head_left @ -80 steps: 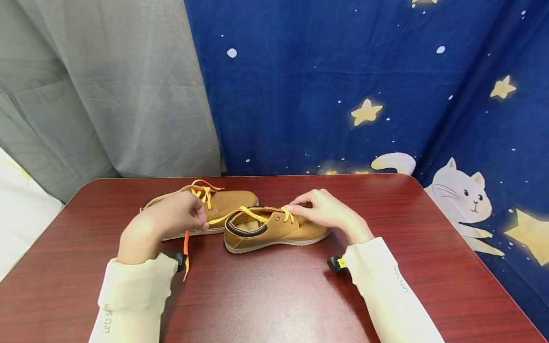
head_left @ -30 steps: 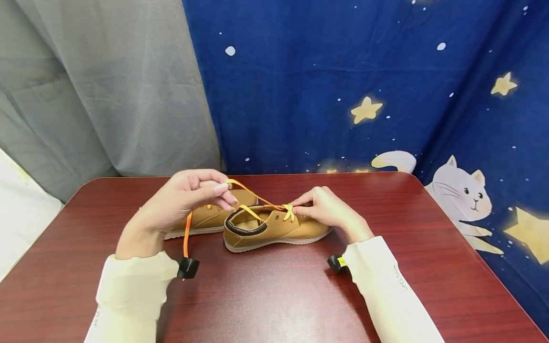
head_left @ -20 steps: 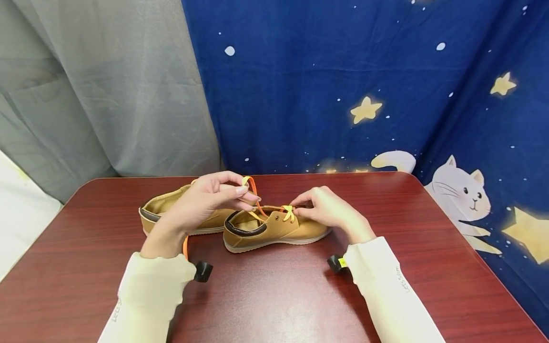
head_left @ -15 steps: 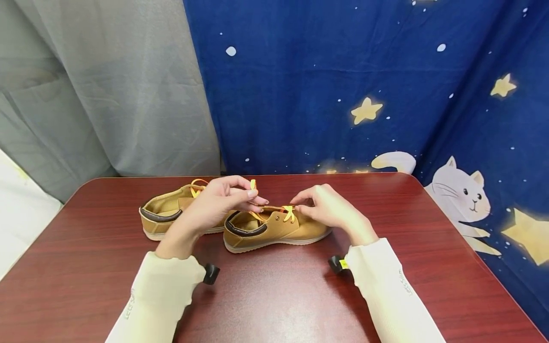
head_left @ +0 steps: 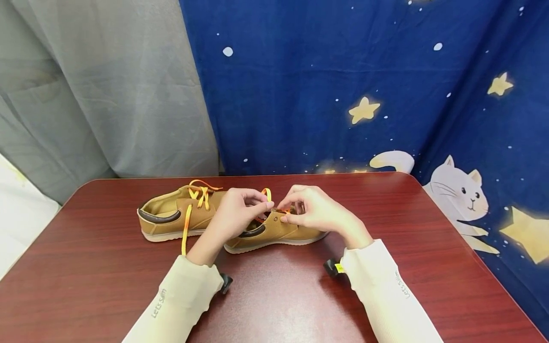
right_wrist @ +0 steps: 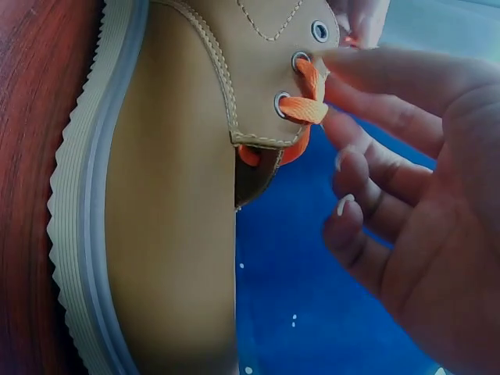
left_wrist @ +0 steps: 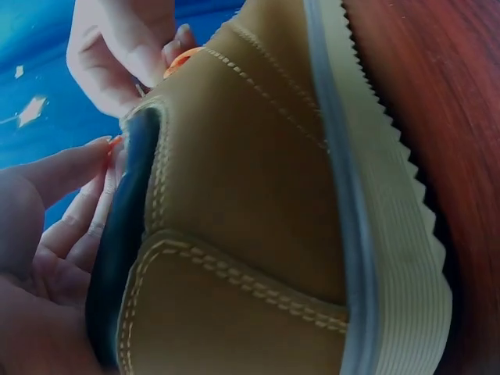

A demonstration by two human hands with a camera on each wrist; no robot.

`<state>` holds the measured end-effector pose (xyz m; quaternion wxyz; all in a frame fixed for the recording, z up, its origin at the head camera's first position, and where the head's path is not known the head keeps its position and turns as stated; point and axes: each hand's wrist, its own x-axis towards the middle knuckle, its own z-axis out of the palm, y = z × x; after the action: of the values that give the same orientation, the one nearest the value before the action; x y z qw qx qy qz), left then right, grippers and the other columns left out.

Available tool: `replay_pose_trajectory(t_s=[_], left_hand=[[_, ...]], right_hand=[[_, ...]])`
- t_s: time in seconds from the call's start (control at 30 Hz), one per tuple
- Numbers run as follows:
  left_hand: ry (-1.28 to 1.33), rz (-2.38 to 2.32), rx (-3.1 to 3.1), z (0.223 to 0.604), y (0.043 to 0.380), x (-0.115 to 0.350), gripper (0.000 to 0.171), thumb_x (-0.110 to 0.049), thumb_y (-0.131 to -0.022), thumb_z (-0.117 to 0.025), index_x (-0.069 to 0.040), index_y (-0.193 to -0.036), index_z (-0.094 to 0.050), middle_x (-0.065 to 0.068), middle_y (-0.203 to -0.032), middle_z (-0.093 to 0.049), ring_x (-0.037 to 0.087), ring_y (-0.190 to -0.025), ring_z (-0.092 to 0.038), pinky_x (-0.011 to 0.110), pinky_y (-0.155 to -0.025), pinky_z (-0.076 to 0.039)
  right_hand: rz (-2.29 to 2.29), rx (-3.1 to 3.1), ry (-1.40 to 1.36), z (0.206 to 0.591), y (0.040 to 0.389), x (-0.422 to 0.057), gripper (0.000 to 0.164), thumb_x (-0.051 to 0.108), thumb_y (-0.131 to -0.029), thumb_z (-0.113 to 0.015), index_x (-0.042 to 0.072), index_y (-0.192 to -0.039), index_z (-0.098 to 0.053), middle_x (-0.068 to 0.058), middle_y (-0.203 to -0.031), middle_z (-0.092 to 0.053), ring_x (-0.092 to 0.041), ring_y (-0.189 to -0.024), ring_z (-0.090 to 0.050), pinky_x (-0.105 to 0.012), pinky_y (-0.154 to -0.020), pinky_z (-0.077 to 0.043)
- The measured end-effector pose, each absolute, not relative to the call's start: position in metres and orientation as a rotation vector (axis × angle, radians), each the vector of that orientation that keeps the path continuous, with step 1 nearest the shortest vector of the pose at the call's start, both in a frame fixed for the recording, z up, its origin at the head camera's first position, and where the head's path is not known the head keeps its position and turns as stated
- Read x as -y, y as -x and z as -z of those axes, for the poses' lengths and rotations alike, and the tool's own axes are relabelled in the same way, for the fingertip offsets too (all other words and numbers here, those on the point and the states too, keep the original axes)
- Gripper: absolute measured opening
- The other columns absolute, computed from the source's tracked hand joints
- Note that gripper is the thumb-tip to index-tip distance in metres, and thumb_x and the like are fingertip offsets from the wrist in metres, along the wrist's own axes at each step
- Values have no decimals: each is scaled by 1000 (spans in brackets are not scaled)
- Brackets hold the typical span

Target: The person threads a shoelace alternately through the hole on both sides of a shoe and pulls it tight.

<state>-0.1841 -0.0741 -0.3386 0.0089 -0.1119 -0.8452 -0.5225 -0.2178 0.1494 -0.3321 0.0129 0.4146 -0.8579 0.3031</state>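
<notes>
In the head view a tan shoe (head_left: 276, 234) stands on the table, toe to the right. My left hand (head_left: 238, 212) pinches its yellow-orange shoelace (head_left: 268, 193) above the shoe opening; a bit of lace rises over the fingers. With thumb and fingers, my right hand (head_left: 319, 209) grips the shoe's eyelet flap near the top. The right wrist view shows orange shoelace (right_wrist: 303, 108) threaded through two eyelets, while the uppermost eyelet (right_wrist: 319, 31) has no lace in it. A reddish lace tip (left_wrist: 116, 142) sits at the left fingertips in the left wrist view.
A second tan shoe (head_left: 198, 220) stands behind and to the left, its laces (head_left: 201, 194) loose and one end hanging over its side. The red-brown table (head_left: 274, 295) ends at grey (head_left: 150, 105) and blue curtains (head_left: 291, 105).
My left hand has moved right along with the lace, towards the eyelets, uncovering the second shoe. My right hand has shifted slightly left, from the laced part to the flap's upper edge.
</notes>
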Motion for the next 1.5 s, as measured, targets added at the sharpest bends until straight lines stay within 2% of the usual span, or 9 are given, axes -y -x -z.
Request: replay_pose_trajectory(t_s=[0.27, 0.5, 0.63, 0.77, 0.87, 1.03, 1.17, 1.33, 1.5], left_hand=[[325, 1528, 2704, 340, 183, 71, 14, -18, -90, -76, -4, -94, -72, 8, -81, -77, 11, -62, -68, 23, -63, -52], [302, 1511, 2713, 342, 183, 70, 15, -20, -90, -77, -6, -94, -72, 7, -80, -78, 10, -60, -68, 24, -63, -51], [316, 1442, 2736, 341, 182, 70, 15, -18, -87, -77, -9, -98, -74, 2, -78, -77, 7, -66, -66, 25, -66, -48], [350, 1374, 2779, 341, 182, 71, 10, -14, -84, -74, -11, -93, -76, 0, -78, -77, 6, -73, -64, 25, -71, -47], [382, 1386, 2802, 341, 183, 72, 8, -15, -87, -74, -9, -89, -78, 3, -83, -78, 7, -77, -67, 23, -71, -49], [446, 1396, 2819, 341, 184, 74, 15, -19, -93, -72, -5, -93, -79, 8, -89, -79, 9, -80, -70, 23, -70, -52], [470, 1424, 2828, 340, 184, 73, 16, -18, -94, -71, -3, -94, -78, 7, -86, -78, 7, -74, -67, 23, -68, -50], [460, 1452, 2843, 338, 184, 74, 17, -17, -94, -70, -3, -89, -77, 4, -73, -74, 5, -64, -59, 22, -63, -46], [475, 1433, 2853, 338, 185, 75, 18, -16, -95, -69, -2, -87, -78, 4, -72, -74, 5, -63, -59, 23, -64, -47]], right_hand=[[-969, 2666, -1306, 334, 219, -147, 12, 17, -84, -82, 18, -95, -79, 4, -88, -67, -4, -68, -55, -22, -62, -48], [-1005, 2679, -1307, 333, 218, -146, 10, 15, -84, -82, 17, -93, -77, 5, -87, -67, -4, -68, -56, -22, -63, -49], [-1005, 2695, -1300, 331, 217, -145, 10, 15, -84, -82, 17, -90, -75, 6, -87, -67, -4, -70, -58, -24, -66, -51], [-1004, 2715, -1290, 330, 216, -145, 9, 15, -84, -82, 17, -88, -74, 7, -83, -69, -4, -69, -60, -23, -66, -52], [-1011, 2723, -1282, 331, 216, -144, 9, 14, -84, -82, 17, -88, -74, 8, -80, -70, -4, -67, -59, -22, -64, -50], [-1013, 2719, -1278, 332, 217, -144, 9, 13, -84, -82, 17, -88, -74, 7, -81, -70, -4, -68, -59, -22, -65, -51], [-1003, 2722, -1275, 333, 217, -145, 10, 13, -84, -81, 17, -89, -74, 7, -82, -71, -4, -69, -60, -22, -67, -51], [-999, 2720, -1281, 333, 217, -145, 9, 13, -85, -81, 17, -89, -74, 7, -82, -71, -3, -71, -61, -22, -68, -52], [-989, 2723, -1280, 334, 217, -145, 9, 14, -85, -81, 17, -89, -74, 7, -82, -70, -3, -71, -61, -23, -69, -53]])
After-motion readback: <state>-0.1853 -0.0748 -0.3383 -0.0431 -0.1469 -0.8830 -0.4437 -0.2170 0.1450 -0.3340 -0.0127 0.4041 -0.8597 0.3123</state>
